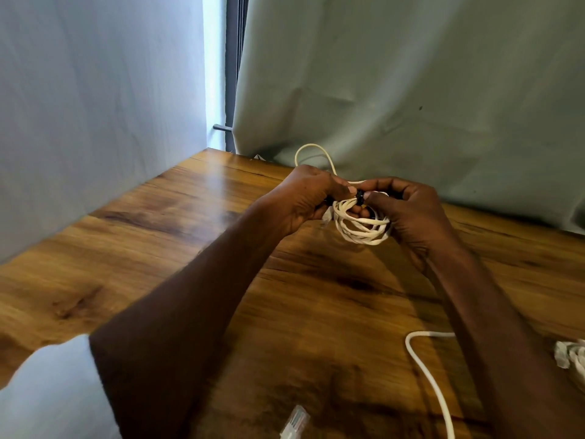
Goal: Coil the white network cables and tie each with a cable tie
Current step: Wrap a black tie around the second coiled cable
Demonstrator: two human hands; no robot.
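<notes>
A coiled white network cable (pixel 364 229) hangs between both hands above the wooden table (pixel 177 236). A black cable tie (pixel 360 197) wraps the top of the coil. My left hand (pixel 304 198) grips the coil's left side, its thumb pressing next to the tie. My right hand (pixel 408 207) pinches the tie from the right, its fingers curled round the coil. A loose loop of the same cable (pixel 311 153) sticks up behind my left hand.
Another white cable (pixel 427 372) trails across the table at the lower right, with a clear plug (pixel 296 421) near the bottom edge. A white bundle (pixel 571 356) lies at the right edge. A grey-green cloth (pixel 411 90) hangs behind the table; a wall stands left.
</notes>
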